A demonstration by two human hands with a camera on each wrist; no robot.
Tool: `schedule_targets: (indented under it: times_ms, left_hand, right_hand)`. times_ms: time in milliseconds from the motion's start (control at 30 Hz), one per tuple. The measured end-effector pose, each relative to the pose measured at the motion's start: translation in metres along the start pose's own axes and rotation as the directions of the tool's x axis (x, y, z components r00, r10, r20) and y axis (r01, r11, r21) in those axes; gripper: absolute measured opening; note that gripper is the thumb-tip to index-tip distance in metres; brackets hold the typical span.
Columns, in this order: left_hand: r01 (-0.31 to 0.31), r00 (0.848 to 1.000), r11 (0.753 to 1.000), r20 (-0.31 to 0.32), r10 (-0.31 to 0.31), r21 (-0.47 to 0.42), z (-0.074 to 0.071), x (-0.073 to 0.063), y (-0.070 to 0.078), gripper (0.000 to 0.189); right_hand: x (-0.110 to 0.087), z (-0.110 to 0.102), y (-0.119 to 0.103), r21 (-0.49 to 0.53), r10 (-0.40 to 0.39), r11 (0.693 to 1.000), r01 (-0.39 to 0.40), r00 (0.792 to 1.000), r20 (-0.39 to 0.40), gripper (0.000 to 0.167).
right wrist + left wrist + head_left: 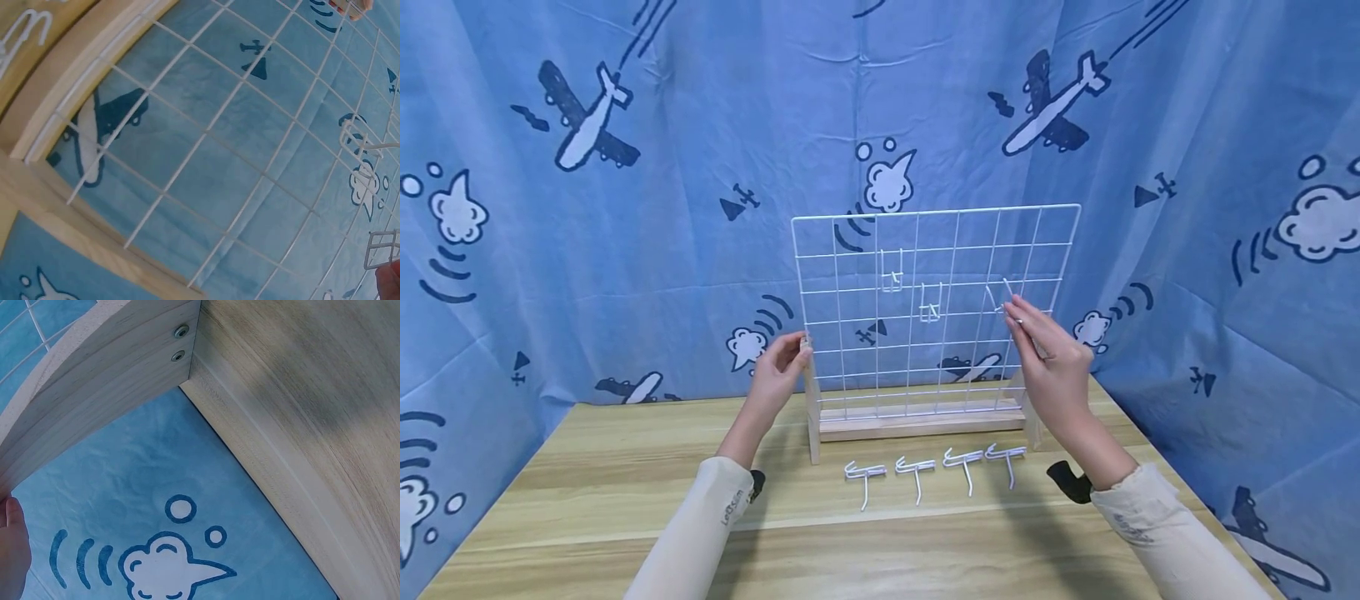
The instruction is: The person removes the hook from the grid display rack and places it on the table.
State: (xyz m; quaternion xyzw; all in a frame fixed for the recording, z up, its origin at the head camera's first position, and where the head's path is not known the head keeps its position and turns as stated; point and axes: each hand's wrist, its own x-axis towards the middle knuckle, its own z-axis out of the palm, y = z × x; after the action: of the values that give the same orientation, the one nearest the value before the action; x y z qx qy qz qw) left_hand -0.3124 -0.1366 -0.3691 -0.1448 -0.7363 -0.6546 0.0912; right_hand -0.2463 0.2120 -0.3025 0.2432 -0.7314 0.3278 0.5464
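Observation:
A white wire grid panel (936, 212) stands upright in a wooden stand (921, 428). My left hand (778, 367) grips the stand's left side post (112, 403), thumb in front and fingers behind. Between the thumb and fingertips of my right hand (1054, 362), a white wire hook (380, 245) is pinched at the right part of the grid. Its two prongs point up and overlap the grid wires in the head view. Left of it, a higher hook (892, 288) and a lower hook (930, 318) hang on the grid.
Several more white hooks (865, 472) lie in a row on the wooden table (625, 483), in front of the stand. A blue curtain (700, 250) with plane and cloud prints hangs behind the table and along its sides.

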Motion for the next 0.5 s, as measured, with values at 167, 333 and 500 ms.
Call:
schedule_targets:
  times_ms: [167, 333, 500]
  left_hand:
    - [-0.029, 1.000, 1.000, -0.009, 0.029, -0.005, 0.000, 0.000, -0.001, 0.042]
    - [-0.021, 1.000, 1.000, -0.008, 0.021, 0.006, 0.000, 0.000, -0.002, 0.041]
    - [-0.017, 1.000, 1.000, -0.013, 0.017, 0.012, 0.001, 0.000, -0.002, 0.041]
  right_hand:
    - [-0.007, -0.005, 0.003, -0.001, -0.034, 0.999, 0.034, 0.999, 0.029, 0.032]
    - [-0.015, -0.009, 0.006, -0.009, -0.077, 0.997, 0.077, 0.996, 0.051, 0.039]
    - [-0.023, -0.013, 0.009, 0.003, -0.110, 0.994, 0.110, 0.990, 0.084, 0.045]
